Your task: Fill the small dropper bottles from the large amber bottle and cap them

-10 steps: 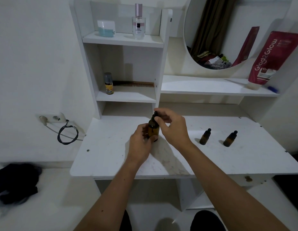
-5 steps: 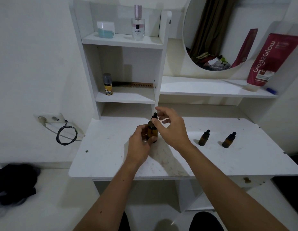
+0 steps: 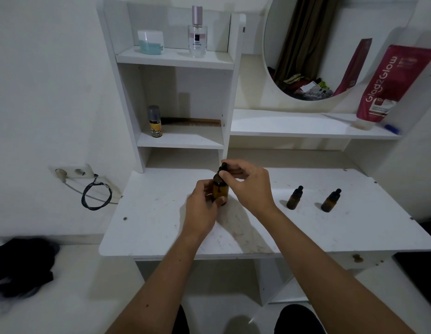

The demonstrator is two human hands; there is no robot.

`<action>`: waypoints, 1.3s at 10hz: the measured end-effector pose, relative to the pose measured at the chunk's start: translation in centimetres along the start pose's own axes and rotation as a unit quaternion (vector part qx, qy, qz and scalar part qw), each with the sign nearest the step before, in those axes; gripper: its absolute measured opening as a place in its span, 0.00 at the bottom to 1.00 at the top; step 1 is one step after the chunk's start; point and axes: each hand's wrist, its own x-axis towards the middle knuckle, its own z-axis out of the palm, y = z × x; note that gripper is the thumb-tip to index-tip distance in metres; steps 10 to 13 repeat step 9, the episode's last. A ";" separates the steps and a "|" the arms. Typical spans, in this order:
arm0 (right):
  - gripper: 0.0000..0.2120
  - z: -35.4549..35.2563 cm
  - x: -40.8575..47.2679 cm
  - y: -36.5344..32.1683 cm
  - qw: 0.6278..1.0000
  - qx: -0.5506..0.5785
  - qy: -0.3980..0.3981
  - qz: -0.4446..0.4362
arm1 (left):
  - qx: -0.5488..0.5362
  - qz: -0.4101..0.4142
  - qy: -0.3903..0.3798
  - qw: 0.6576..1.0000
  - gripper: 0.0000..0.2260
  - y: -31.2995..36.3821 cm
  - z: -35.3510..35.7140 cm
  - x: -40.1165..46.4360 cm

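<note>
White and scuffed, the surface (image 3: 161, 225) carries three amber bottles below a shelf unit and a round mirror (image 3: 330, 56). Judging by how things lie, the task is barely begun: both small dropper bottles stand capped and untouched to the right, the nearer one (image 3: 294, 198) and the farther one (image 3: 331, 200) close together but apart, and well clear of the hands. Whether either already holds liquid cannot be told through the dark glass at this range. Filling both and recapping them look to be all still ahead.

At the middle of the surface, the large amber bottle (image 3: 220, 190) stands upright between the hands. Its body is gripped by the left hand (image 3: 202, 208), fingers curled round it from the left side. Over it from the right, the right hand (image 3: 248, 186) pinches the black dropper cap (image 3: 223, 167) at the bottle's top between thumb and fingertips. The cap appears still seated on the neck, so the step in hand is most likely unscrewing it.
</note>
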 end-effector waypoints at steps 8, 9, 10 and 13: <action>0.22 0.3 -0.6 -0.1 0.999 -0.031 -0.022 -0.023 | 0.044 -0.015 0.004 0.999 0.24 0.0 0.1 -0.4; 0.24 -0.1 -0.8 -0.4 0.998 -0.047 -0.012 -0.042 | 0.109 -0.002 0.006 0.994 0.27 0.0 0.0 -0.8; 0.24 -0.1 -0.8 -0.4 0.998 -0.047 -0.012 -0.042 | 0.109 -0.002 0.006 0.994 0.27 0.0 0.0 -0.8; 0.24 -0.1 -0.8 -0.4 0.998 -0.047 -0.012 -0.042 | 0.109 -0.002 0.006 0.994 0.27 0.0 0.0 -0.8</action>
